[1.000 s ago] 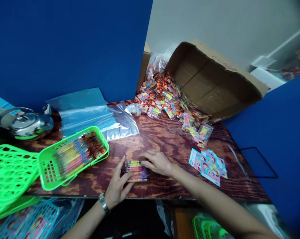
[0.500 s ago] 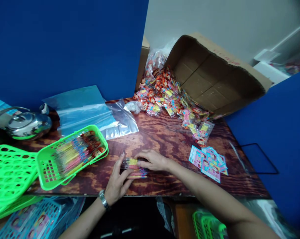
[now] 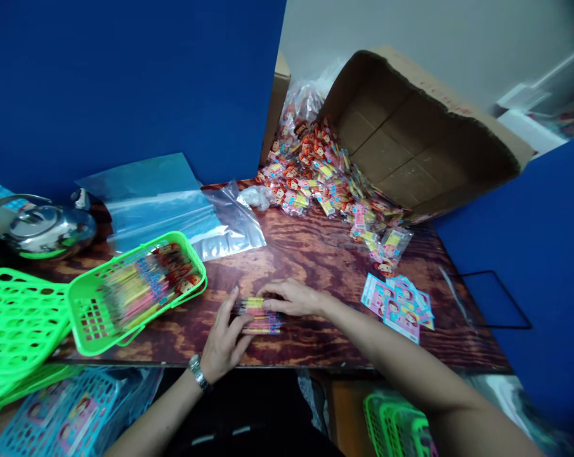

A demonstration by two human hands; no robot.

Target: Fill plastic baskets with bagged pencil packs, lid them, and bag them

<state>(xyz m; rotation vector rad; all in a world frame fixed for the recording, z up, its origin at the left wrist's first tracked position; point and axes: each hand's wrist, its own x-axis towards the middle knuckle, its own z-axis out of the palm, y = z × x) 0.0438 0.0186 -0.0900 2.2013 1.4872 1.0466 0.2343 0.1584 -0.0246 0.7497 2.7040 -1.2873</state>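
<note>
A small stack of colourful pencil packs [image 3: 260, 315] lies near the front edge of the wooden table [image 3: 315, 254]. My left hand [image 3: 226, 339], with a wristwatch, presses against the stack's left end, fingers together. My right hand [image 3: 291, 297] rests curled on the stack's top and right end. A green basket [image 3: 134, 289] to the left holds several similar packs.
A tipped cardboard box [image 3: 410, 139] spills many wrapped packs [image 3: 325, 184] at the back. Printed cards [image 3: 401, 304] lie right of my hands. Clear plastic bags [image 3: 182, 216], a metal kettle [image 3: 39, 228] and stacked green baskets [image 3: 15, 330] sit left. Blue panels surround the table.
Both hands stay on the pencil stack, closing in slightly and squaring it. The view has tilted a little; nothing else moved.
</note>
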